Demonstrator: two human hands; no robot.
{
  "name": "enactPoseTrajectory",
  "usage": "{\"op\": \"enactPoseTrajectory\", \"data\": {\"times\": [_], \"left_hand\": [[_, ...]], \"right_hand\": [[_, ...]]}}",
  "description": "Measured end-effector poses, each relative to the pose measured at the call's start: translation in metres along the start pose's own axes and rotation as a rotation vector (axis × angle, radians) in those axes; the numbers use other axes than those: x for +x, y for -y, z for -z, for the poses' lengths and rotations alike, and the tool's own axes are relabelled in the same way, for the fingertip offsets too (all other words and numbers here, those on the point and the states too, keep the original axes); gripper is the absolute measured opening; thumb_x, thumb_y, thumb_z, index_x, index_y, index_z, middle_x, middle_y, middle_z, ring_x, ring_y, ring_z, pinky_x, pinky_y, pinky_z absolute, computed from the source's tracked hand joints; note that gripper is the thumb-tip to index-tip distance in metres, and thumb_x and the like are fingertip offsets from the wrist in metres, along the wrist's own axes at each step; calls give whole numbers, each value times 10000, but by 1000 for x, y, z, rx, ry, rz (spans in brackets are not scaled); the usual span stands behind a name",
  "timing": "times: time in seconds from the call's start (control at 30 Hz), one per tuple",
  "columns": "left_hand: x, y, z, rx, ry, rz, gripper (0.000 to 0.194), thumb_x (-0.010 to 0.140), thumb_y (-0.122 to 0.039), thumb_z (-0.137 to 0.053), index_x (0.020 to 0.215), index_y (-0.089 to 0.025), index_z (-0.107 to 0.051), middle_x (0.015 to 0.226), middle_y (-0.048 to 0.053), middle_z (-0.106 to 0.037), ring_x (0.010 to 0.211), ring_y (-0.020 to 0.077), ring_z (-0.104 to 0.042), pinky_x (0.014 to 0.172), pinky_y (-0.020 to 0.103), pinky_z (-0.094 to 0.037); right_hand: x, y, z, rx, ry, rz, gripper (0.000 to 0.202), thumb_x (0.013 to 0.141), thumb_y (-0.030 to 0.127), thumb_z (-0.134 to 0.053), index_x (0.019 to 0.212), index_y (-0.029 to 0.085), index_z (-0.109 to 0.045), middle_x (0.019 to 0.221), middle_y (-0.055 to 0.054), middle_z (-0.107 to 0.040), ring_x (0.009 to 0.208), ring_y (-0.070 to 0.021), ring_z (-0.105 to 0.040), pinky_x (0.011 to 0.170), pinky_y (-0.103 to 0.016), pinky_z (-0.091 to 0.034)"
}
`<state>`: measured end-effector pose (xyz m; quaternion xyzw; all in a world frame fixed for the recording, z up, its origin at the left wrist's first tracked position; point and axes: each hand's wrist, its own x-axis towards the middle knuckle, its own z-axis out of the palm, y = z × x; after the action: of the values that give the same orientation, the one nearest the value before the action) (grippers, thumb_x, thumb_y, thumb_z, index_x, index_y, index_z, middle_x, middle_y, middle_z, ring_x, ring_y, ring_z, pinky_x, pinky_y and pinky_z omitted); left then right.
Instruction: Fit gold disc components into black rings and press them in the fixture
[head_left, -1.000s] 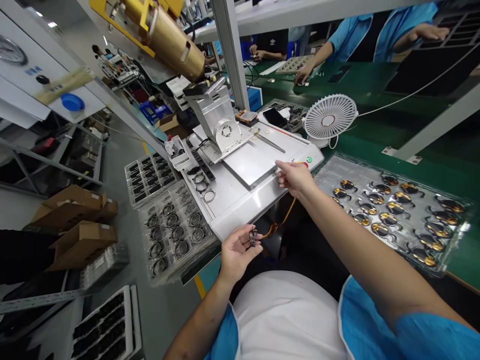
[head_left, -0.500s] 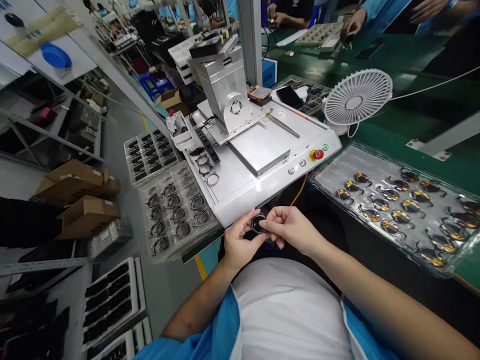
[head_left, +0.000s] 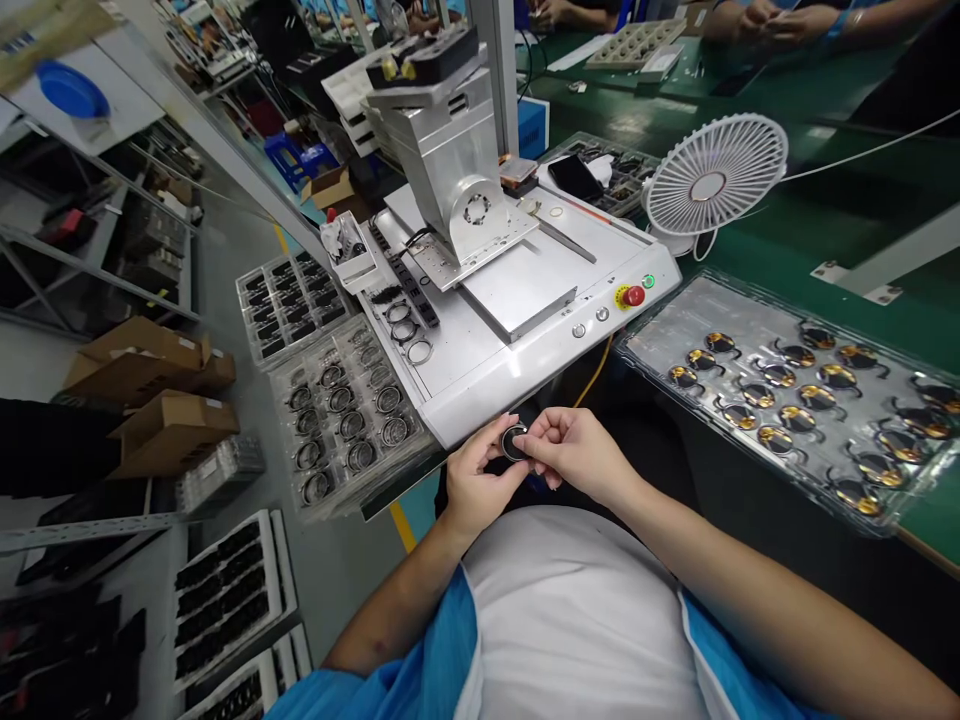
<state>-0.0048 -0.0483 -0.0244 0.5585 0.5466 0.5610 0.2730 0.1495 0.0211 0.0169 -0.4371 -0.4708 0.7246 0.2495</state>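
A small round black part with a metallic rim is held up in front of my body, just off the front edge of the white machine. My left hand grips its rim between thumb and fingers. From the other side, my right hand has its thumb and fingertips pressed on the part, the other fingers curled. Metal rings lie on the machine's white top at the left. Further left is a clear tray of rings; at the right, a tray bears several round parts with gold-coloured faces.
The machine carries a metal fixture, tweezers and a red button. A white fan stands behind the right tray. Cardboard boxes are at the left. Across the green table, another person's hands show.
The view has shifted slightly. My hands keep nearly the same grip on the round part. The other person's hands across the table have come together.
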Motion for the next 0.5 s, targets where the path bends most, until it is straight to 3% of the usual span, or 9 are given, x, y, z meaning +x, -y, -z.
{"op": "enactPoseTrajectory", "data": {"times": [0.17,0.3,0.37,0.43,0.5], "left_hand": [[-2,-3,-4,-32,-25,26,593,715,-152,-880,1279,-226,-712,1241,129,-761,1062,287,-768,895,355,-671],[-1,-6,-8,-49,110,-34,701,711,-181,-897,1363,-254,-650,1276,134,-742,1037,273,-773,920,383,-661],[2,-7,-5,-13,162,-84,725,714,-192,-897,1384,-269,-629,1327,137,-711,1095,281,-749,981,427,-633],[6,-8,3,52,159,-122,619,742,-200,-875,1324,-263,-673,1316,137,-710,1148,293,-722,1018,459,-605],[11,-9,15,123,127,-153,448,783,-197,-838,1215,-251,-732,1233,126,-743,1126,286,-725,996,453,-608]], "right_hand": [[-1,-5,-2,-17,-70,81,402,684,449,-862,773,209,-553,538,58,-560,419,-95,-480,355,-187,-377],[-7,-9,20,61,12,55,474,686,589,-838,772,205,-574,564,37,-563,432,-101,-470,393,-221,-401],[-20,-10,53,24,-190,112,499,643,621,-857,783,216,-601,612,15,-588,433,-107,-457,394,-246,-391],[-41,-10,98,-132,-556,163,476,656,633,-847,813,233,-643,652,-32,-619,454,-139,-486,409,-290,-404],[-69,-8,146,-466,-949,133,412,762,623,-784,814,227,-679,644,-109,-631,475,-183,-533,431,-344,-420]]}}
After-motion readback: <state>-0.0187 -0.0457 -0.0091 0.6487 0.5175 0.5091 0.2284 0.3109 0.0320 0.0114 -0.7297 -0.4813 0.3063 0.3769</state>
